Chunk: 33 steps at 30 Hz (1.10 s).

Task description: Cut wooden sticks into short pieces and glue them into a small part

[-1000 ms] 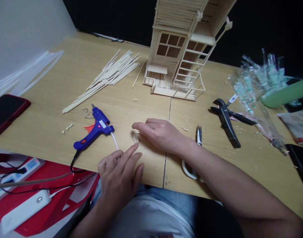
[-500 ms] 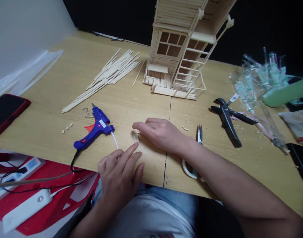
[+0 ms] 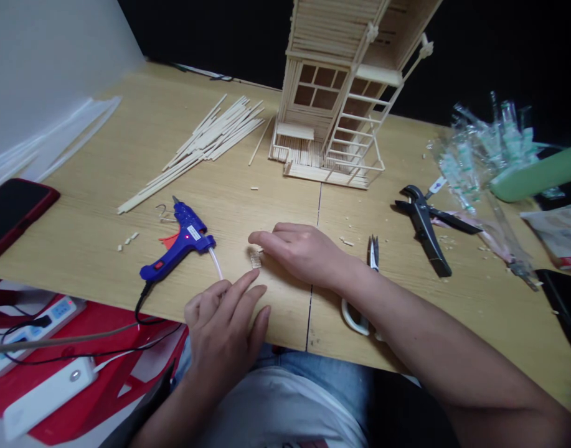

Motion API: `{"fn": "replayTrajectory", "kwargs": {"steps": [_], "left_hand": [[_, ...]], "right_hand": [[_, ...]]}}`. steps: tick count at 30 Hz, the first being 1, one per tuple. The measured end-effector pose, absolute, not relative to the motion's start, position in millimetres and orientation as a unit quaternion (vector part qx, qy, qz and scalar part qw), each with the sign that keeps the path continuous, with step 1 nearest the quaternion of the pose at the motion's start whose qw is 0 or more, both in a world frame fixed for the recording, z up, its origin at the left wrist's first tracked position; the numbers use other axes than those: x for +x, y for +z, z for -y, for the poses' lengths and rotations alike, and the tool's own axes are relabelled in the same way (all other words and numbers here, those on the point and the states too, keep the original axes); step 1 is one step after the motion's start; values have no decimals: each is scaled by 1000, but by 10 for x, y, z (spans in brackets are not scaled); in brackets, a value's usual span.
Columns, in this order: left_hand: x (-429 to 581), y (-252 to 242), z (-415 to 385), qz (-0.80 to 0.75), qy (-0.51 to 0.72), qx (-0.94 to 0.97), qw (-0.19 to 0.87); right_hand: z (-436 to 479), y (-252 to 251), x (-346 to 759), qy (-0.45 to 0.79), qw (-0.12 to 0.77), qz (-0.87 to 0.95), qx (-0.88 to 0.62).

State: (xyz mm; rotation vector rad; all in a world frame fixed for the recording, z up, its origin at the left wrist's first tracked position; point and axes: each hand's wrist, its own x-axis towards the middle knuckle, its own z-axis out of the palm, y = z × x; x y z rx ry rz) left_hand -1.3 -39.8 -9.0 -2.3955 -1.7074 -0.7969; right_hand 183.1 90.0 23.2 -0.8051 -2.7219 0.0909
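A tiny row of short wooden stick pieces (image 3: 256, 259) lies on the table between my hands. My left hand (image 3: 226, 323) has its fingers stretched out, the index fingertip at the lower edge of that row. My right hand (image 3: 299, 252) reaches in from the right, fingers bent down and pinched. A short stick piece (image 3: 261, 250) pokes out beneath its fingertips, at the row's upper end; the grip itself is mostly hidden. Left of my hands rests a blue hot glue gun (image 3: 180, 239), its red light on. Scissors (image 3: 373, 255) lie partly under my right forearm.
A stick-built model house (image 3: 322, 112) stands at the back. Loose wooden sticks (image 3: 205, 140) are piled left of it. Black cutters (image 3: 425, 227), plastic wrappers (image 3: 476, 149) and a green bottle (image 3: 537, 174) lie right. A phone (image 3: 17, 211) sits left; a power strip (image 3: 47, 330) is below the table edge.
The view has shifted slightly. Both hands keep nearly the same pose at the row of stick pieces.
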Motion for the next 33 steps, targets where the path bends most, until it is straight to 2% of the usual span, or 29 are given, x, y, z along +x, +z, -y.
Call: {"fn": "replayTrajectory", "kwargs": {"steps": [7,12,21,33], "left_hand": [[-20,-87,388,550,-265,-790,55],[-13,-79,382,545,-285,-786,65],[-76,-135,376,526,-310,-789,69],[-218,-103,420,500,-349,-792,-35]], "right_hand": [[-909,200,1837,39,162,941,-294],[-972,144,1896,61,199,909,-360],[-1042,127,1936,104,182,881,-424],[-954,299,1891,87,126,893,-423]]}}
